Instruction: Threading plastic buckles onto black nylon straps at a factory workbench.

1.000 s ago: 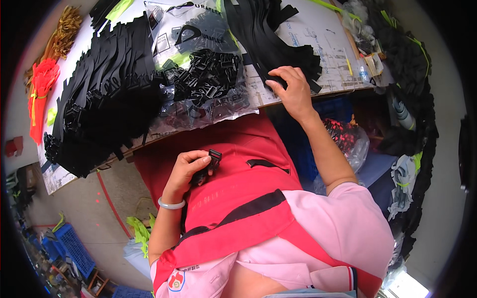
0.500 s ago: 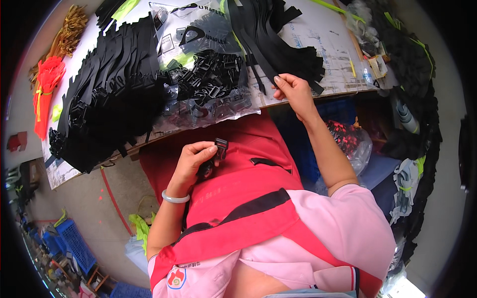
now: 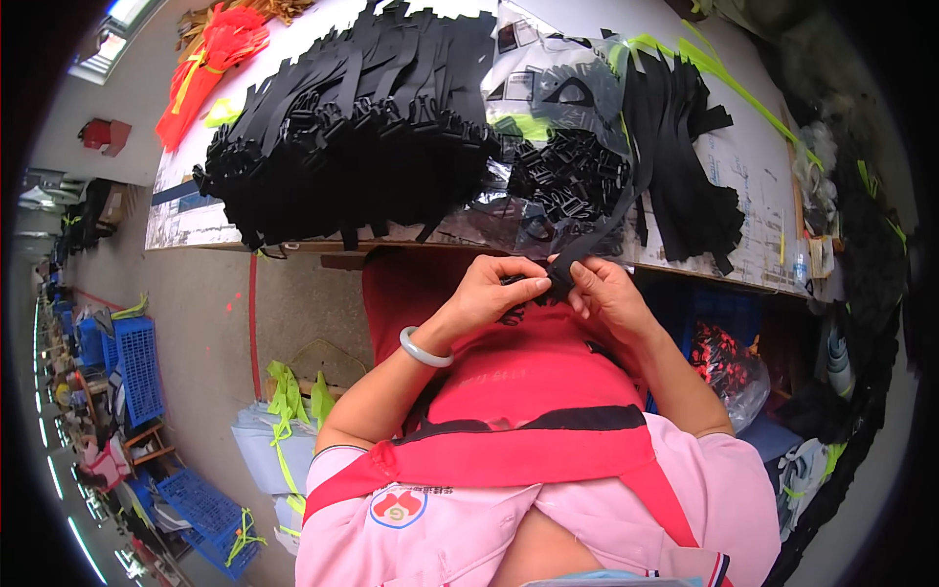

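Just below the table edge [image 3: 293, 241], over a red apron [image 3: 509, 372], the left hand [image 3: 489, 293] and the right hand [image 3: 602, 298] are meeting fingertip to fingertip. The left hand is pinching a small black buckle [image 3: 516, 286] between thumb and forefinger, its other fingers curling under; a pale green bangle [image 3: 424, 349] is sitting on that wrist. The right hand is gripping the end of a black strap [image 3: 611, 220], thumb and fingers closing on it right beside the buckle, so that strap end and buckle are touching between the two hands. From the right hand the strap is running up and away onto the table. Whether the strap is passing through the buckle cannot be told, since the fingers are covering the joint.

Just beyond the fingertips, a heap of loose black buckles [image 3: 572, 171] is lying in clear plastic bags. Beyond and to the right of the right hand, a bundle of cut black straps [image 3: 699, 186] is spreading across the table. Beyond and to the left of the left hand, a large stack of straps with buckles fitted [image 3: 352, 147] is filling the tabletop.
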### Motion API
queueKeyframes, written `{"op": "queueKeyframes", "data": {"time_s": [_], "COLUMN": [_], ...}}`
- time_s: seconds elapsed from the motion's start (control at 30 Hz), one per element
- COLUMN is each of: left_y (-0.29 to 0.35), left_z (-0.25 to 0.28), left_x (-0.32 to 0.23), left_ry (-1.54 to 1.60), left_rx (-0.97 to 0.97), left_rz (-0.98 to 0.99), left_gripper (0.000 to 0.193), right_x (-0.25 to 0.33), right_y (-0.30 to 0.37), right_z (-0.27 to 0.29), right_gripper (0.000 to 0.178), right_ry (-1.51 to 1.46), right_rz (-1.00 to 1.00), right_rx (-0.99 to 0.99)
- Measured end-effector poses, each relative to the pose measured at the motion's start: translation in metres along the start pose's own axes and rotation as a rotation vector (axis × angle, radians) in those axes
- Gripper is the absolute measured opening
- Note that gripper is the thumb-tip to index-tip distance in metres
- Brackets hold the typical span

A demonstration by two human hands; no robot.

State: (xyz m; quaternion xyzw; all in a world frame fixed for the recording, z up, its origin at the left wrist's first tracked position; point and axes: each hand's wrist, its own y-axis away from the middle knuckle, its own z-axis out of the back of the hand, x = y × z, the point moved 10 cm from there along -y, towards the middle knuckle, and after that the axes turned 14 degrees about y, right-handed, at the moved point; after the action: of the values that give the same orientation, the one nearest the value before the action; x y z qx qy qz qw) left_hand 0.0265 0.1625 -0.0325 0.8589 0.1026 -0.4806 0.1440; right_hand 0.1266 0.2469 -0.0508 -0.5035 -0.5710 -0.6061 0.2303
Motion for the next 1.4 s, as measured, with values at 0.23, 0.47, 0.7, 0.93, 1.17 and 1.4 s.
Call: {"op": "queueKeyframes", "data": {"time_s": [0.23, 0.47, 0.7, 0.93, 1.17, 1.4], "left_y": [0.043, 0.067, 0.054, 0.056, 0.062, 0.076], "left_z": [0.046, 0.107, 0.079, 0.081, 0.082, 0.078], "left_x": [0.019, -0.034, -0.050, -0.056, -0.063, -0.069], "left_ry": [-0.244, -0.049, 0.238, 0.033, -0.110, -0.300], "left_rx": [-0.056, -0.552, -0.460, -0.543, -0.586, -0.601], "left_rz": [0.147, -0.072, -0.218, -0.372, -0.531, -0.621], "left_gripper": [0.013, 0.016, 0.018, 0.015, 0.013, 0.013], "right_x": [0.132, 0.149, 0.067, 0.036, 0.027, 0.025], "right_y": [-0.003, 0.011, -0.016, -0.021, -0.025, -0.032], "right_z": [0.102, 0.055, -0.073, -0.078, -0.094, -0.100], "right_gripper": [0.019, 0.021, 0.018, 0.017, 0.022, 0.026], "right_ry": [-0.103, 0.341, 0.370, 0.120, -0.096, -0.065], "right_rz": [0.358, 0.270, 0.044, -0.005, 0.069, 0.091], "right_rx": [-0.394, -0.383, 0.100, 0.062, 0.030, 0.064]}}
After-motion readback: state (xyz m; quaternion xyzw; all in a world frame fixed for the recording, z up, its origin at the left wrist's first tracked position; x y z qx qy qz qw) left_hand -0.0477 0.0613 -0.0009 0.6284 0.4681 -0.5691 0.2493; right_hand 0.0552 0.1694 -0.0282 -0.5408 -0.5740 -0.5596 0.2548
